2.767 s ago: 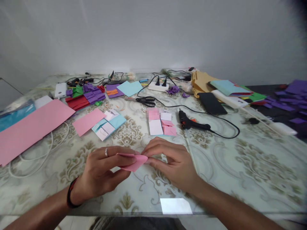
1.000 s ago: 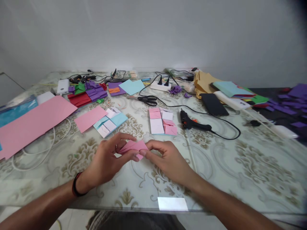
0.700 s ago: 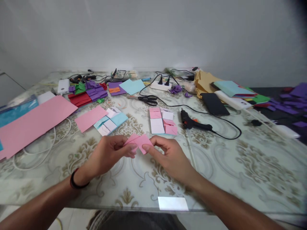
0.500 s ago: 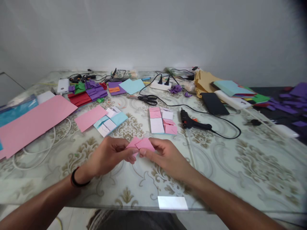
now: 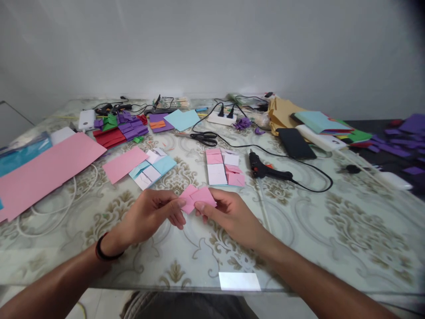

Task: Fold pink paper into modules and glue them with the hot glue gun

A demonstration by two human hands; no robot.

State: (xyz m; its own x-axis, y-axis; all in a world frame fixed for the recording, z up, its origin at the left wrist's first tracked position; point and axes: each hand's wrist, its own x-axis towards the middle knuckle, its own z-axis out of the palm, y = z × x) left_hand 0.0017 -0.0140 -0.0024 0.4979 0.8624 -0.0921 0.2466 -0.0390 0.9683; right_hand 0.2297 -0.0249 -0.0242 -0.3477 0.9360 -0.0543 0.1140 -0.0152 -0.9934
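Note:
A folded piece of pink paper (image 5: pixel 199 197) is held above the table between both hands. My left hand (image 5: pixel 156 210) pinches its left side, thumb on top. Its right side is gripped by my right hand (image 5: pixel 229 212), the thumb pressed on the front face. Just beyond the hands lie two folded paper pieces: a blue and white one (image 5: pixel 154 166) on the left and a pink and white one (image 5: pixel 226 170) on the right. A flat pink sheet (image 5: pixel 124 164) partly overlaps the left one.
A black glue gun (image 5: pixel 265 166) with its cord rests at the right, near a dark phone (image 5: pixel 296 143). Black scissors (image 5: pixel 204 138) and a white power strip (image 5: pixel 222 118) lie farther back. Large pink card (image 5: pixel 53 173) covers the left side.
The pink paper has turned slightly and shifted a little right and up between my fingers. Both hands keep hold of it; nothing else on the table has moved.

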